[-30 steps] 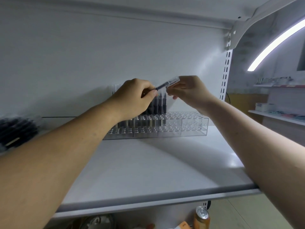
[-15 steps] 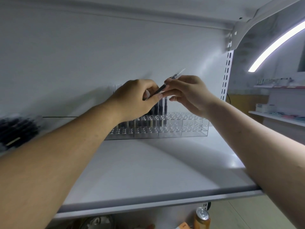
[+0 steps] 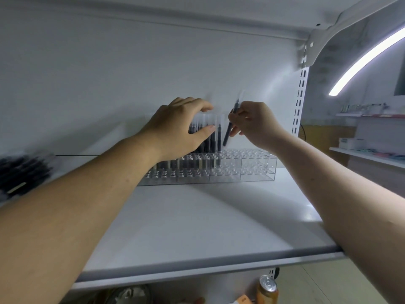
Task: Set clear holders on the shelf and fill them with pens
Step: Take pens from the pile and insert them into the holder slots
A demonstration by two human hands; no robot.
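Note:
A clear holder [image 3: 252, 170] with many small slots stands at the back of the white shelf [image 3: 197, 227]. Several dark pens [image 3: 208, 137] with clear caps stand upright in its left part; the slots on the right hold nothing. My right hand [image 3: 256, 123] pinches one dark pen [image 3: 230, 126], nearly upright and tilted, tip down just above the holder. My left hand [image 3: 182, 128] hovers in front of the standing pens with fingers spread and curved, holding nothing.
A blurred pile of dark pens [image 3: 22, 172] lies at the shelf's far left. A slotted upright [image 3: 300, 99] bounds the shelf on the right. Below the shelf's front edge stands a can [image 3: 267, 289]. Other shelves [image 3: 370, 154] show far right.
My left hand let go of the pen and opened over the standing pens. My right hand took the pen alone and turned it from slanted to nearly upright above the holder.

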